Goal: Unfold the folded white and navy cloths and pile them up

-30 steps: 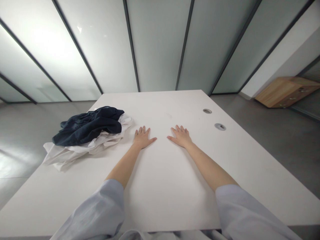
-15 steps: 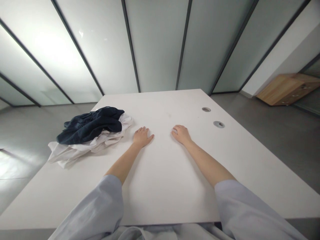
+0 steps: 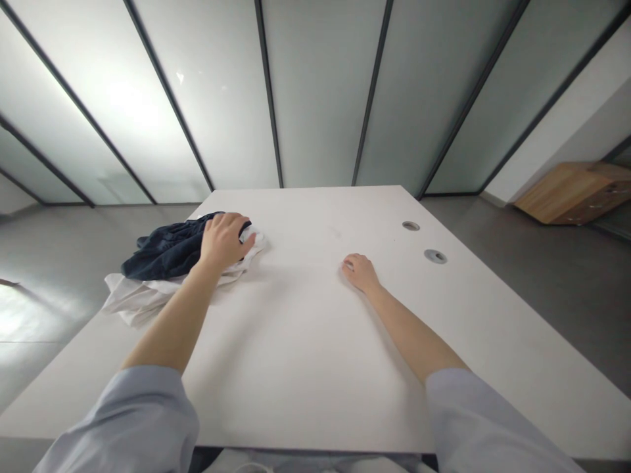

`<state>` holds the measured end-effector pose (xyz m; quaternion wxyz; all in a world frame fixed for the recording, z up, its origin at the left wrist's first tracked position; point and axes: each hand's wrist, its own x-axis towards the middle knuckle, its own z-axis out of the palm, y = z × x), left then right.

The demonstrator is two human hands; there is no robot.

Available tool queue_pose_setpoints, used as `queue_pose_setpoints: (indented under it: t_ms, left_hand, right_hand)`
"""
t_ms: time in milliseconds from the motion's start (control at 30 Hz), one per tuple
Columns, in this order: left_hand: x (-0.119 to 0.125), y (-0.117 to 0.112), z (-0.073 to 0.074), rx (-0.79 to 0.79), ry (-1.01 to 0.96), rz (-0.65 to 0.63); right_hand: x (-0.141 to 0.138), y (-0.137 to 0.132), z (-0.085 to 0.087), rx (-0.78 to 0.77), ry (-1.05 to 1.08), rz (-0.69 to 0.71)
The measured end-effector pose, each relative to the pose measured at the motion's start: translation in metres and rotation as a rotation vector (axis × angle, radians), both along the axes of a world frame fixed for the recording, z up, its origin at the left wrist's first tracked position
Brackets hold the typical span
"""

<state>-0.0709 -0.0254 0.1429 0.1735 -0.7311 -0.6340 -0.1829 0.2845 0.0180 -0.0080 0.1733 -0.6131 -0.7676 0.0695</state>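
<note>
My left hand (image 3: 224, 240) lies on top of a dark navy garment (image 3: 167, 253), its fingers curled over the cloth's right end. Under the navy piece is a crumpled white garment (image 3: 140, 299), both heaped at the left side of the white table (image 3: 305, 348). My right hand (image 3: 359, 271) rests on the bare tabletop near the middle, fingers curled under in a loose fist with nothing visible in it. Pale blue sleeves cover both upper arms.
Two round cable grommets (image 3: 436, 255) sit in the tabletop to the right of my right hand. Frosted glass panels with dark frames stand beyond the table's far edge. A wooden cabinet (image 3: 566, 192) is on the grey floor at the far right.
My left hand has left the tabletop and moved left onto the navy garment, closing over it. My right hand, flat a second ago, has curled its fingers and stayed in place.
</note>
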Motion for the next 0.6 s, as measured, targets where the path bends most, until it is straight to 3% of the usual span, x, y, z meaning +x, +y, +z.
queue_pose_setpoints:
  t_ms: [133,200,267,433,600]
  left_hand:
    - [-0.042,0.005,0.011,-0.085,-0.016,0.332]
    - [-0.061,0.009,0.008,-0.203,-0.033,0.399]
    - [-0.075,0.013,0.001,-0.272,-0.039,0.407]
    - [-0.088,0.024,-0.018,-0.239,-0.071,0.415]
    - [-0.075,0.037,-0.006,-0.136,-0.110,0.401]
  right_hand:
    - [-0.001,-0.001,0.001,0.016,0.002,-0.003]
    - [-0.001,0.000,0.001,0.011,-0.005,0.000]
    - [-0.001,0.001,0.000,0.008,-0.011,0.004]
    - [0.001,0.003,-0.003,0.015,-0.010,0.005]
    - [0.002,0.004,-0.004,0.002,-0.021,0.000]
